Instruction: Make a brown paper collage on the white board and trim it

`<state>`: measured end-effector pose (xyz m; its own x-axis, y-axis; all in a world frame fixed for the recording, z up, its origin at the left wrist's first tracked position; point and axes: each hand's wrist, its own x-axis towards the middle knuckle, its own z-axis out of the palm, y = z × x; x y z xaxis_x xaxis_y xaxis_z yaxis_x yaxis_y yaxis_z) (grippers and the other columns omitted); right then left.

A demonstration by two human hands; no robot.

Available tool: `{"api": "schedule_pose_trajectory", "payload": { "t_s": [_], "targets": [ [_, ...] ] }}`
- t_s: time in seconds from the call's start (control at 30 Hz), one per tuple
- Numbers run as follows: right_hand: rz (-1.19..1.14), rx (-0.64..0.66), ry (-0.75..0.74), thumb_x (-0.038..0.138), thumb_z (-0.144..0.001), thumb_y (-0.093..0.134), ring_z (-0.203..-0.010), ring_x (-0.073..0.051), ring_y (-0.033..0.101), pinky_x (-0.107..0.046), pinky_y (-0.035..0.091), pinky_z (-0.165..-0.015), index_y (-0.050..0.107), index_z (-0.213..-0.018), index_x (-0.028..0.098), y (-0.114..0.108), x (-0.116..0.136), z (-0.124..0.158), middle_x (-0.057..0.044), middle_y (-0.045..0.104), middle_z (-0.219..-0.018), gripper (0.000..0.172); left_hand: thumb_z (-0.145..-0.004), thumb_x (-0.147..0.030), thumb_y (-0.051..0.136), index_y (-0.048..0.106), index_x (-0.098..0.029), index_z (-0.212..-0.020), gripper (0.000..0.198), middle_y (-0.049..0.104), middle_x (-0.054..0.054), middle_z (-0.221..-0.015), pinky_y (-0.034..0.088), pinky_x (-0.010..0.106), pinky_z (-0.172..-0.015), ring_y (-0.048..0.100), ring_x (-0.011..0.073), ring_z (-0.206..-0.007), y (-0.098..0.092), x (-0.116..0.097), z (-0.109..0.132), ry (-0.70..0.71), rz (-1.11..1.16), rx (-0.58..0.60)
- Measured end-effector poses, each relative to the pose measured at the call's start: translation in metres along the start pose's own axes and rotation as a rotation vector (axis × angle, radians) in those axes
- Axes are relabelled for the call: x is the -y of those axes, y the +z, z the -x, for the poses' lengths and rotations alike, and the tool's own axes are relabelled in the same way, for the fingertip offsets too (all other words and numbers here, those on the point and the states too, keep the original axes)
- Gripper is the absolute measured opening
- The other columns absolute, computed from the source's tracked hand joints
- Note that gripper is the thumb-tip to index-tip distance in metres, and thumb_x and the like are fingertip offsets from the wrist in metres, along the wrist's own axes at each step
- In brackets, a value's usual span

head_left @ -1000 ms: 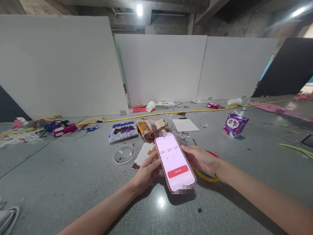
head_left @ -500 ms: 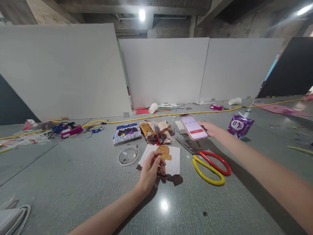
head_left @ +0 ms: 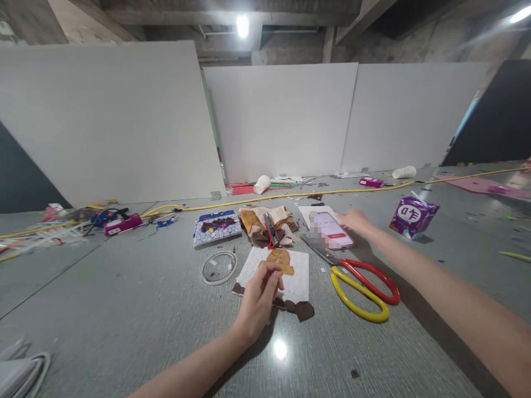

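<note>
A white cloth square (head_left: pixel 297 276) with yellow-brown and dark brown pieces lies in front of me. My left hand (head_left: pixel 261 293) is over its left part, fingers curled together; what they hold, if anything, is too small to name. The phone (head_left: pixel 335 231), its screen lit, lies flat on a white sheet (head_left: pixel 306 212). Beside the phone's right edge is my right hand (head_left: pixel 352 220), its fingertips partly hidden and their grip unclear. Large scissors (head_left: pixel 367 298) with one red and one yellow handle lie right of the cloth, blades toward the phone.
Behind the cloth are a fabric pile (head_left: pixel 253 221), a cutter (head_left: pixel 270 228) on it and a patterned pouch (head_left: pixel 218 228). A ring (head_left: pixel 203 271) lies left. A purple packet (head_left: pixel 412 216) stands right. A yellow cable (head_left: pixel 290 194) crosses behind; white panels (head_left: pixel 282 121) stand beyond.
The phone, earlier tilted up beside my right hand, now lies lower and flat on the white sheet. My left hand stays over the cloth. The view has shifted slightly.
</note>
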<state>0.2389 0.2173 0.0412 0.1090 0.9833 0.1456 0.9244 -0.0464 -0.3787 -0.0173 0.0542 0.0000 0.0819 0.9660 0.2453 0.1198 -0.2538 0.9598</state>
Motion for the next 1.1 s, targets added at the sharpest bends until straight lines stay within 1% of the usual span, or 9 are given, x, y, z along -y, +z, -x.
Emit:
{"api": "schedule_pose_trajectory", "payload": {
  "t_s": [0.07, 0.17, 0.23, 0.3, 0.37, 0.47, 0.63, 0.9, 1.1],
  "targets": [
    [0.08, -0.001, -0.019, 0.03, -0.079, 0.043, -0.08, -0.026, 0.06, -0.031, 0.042, -0.065, 0.064, -0.072, 0.009, -0.011, 0.011, 0.021, -0.018, 0.066, -0.079, 0.03, -0.084, -0.029, 0.04, 0.051, -0.017, -0.088, 0.017, 0.046, -0.003, -0.063, 0.032, 0.021, -0.05, 0.042, 0.0102, -0.055, 0.0, 0.0, 0.001, 0.016, -0.055, 0.002],
    [0.162, 0.001, -0.104, 0.033, -0.078, 0.046, -0.082, -0.027, 0.06, -0.032, 0.042, -0.065, 0.063, -0.082, 0.014, -0.018, 0.025, 0.074, -0.014, 0.066, -0.087, 0.026, -0.084, -0.026, 0.039, 0.053, -0.018, -0.084, 0.016, 0.048, -0.002, -0.064, 0.034, 0.023, -0.054, 0.045, 0.0119, -0.058, 0.0, 0.0, 0.002, 0.063, -0.169, 0.011],
    [0.322, 0.044, -0.198, 0.032, -0.08, 0.041, -0.077, -0.028, 0.061, -0.033, 0.042, -0.061, 0.062, -0.081, 0.013, -0.015, 0.029, 0.112, -0.014, 0.065, -0.084, 0.029, -0.083, -0.024, 0.039, 0.053, -0.018, -0.082, 0.014, 0.049, -0.001, -0.065, 0.034, 0.024, -0.054, 0.045, 0.0124, -0.058, 0.0, -0.001, 0.004, 0.107, -0.273, 0.013],
    [0.424, 0.128, -0.179, 0.028, -0.078, 0.045, -0.077, -0.03, 0.061, -0.034, 0.042, -0.058, 0.061, -0.084, 0.011, -0.009, 0.03, 0.14, -0.016, 0.064, -0.082, 0.024, -0.081, -0.02, 0.041, 0.052, -0.018, -0.082, 0.011, 0.05, -0.001, -0.067, 0.034, 0.024, -0.054, 0.044, 0.0123, -0.057, 0.0, -0.002, 0.006, 0.174, -0.382, 0.028],
    [0.452, 0.177, -0.153, 0.022, -0.076, 0.048, -0.079, -0.031, 0.061, -0.034, 0.043, -0.059, 0.059, -0.088, 0.009, -0.002, 0.029, 0.155, -0.017, 0.062, -0.085, 0.021, -0.077, -0.015, 0.042, 0.05, -0.019, -0.085, 0.012, 0.051, 0.0, -0.073, 0.035, 0.024, -0.054, 0.045, 0.0122, -0.058, 0.0, -0.004, 0.008, 0.258, -0.476, 0.07],
    [0.478, 0.15, -0.128, 0.014, -0.076, 0.043, -0.082, -0.03, 0.06, -0.034, 0.042, -0.063, 0.057, -0.092, 0.007, 0.009, 0.028, 0.156, -0.019, 0.06, -0.089, 0.023, -0.068, -0.008, 0.041, 0.048, -0.019, -0.087, 0.023, 0.052, 0.003, -0.081, 0.038, 0.025, -0.058, 0.048, 0.0143, -0.065, 0.0, -0.005, 0.012, 0.351, -0.602, 0.14],
    [0.549, 0.127, -0.184, 0.016, -0.077, 0.038, -0.086, -0.03, 0.056, -0.035, 0.04, -0.068, 0.056, -0.094, 0.003, 0.017, 0.027, 0.151, -0.021, 0.058, -0.092, 0.028, -0.057, -0.004, 0.039, 0.047, -0.018, -0.087, 0.034, 0.049, 0.005, -0.082, 0.04, 0.028, -0.062, 0.05, 0.0179, -0.072, 0.002, -0.006, 0.014, 0.403, -0.74, 0.203],
    [0.465, 0.211, -0.152, 0.013, -0.076, 0.04, -0.076, -0.026, 0.059, -0.03, 0.037, -0.061, 0.055, -0.093, 0.003, 0.014, 0.027, 0.144, -0.02, 0.058, -0.088, 0.026, -0.059, -0.011, 0.042, 0.049, -0.017, -0.091, 0.034, 0.048, 0.007, -0.086, 0.04, 0.03, -0.063, 0.046, 0.0187, -0.073, 0.005, -0.01, 0.014, 0.525, -0.824, 0.383],
    [0.448, 0.286, -0.131, 0.012, -0.076, 0.041, -0.082, -0.026, 0.059, -0.028, 0.036, -0.062, 0.054, -0.095, 0.001, 0.005, 0.032, 0.143, -0.02, 0.058, -0.091, 0.026, -0.059, -0.009, 0.043, 0.059, -0.016, -0.078, 0.026, 0.049, 0.006, -0.077, 0.036, 0.028, -0.057, 0.044, 0.0164, -0.065, 0.005, -0.008, 0.015, 0.568, -0.923, 0.371]
  ]
}}
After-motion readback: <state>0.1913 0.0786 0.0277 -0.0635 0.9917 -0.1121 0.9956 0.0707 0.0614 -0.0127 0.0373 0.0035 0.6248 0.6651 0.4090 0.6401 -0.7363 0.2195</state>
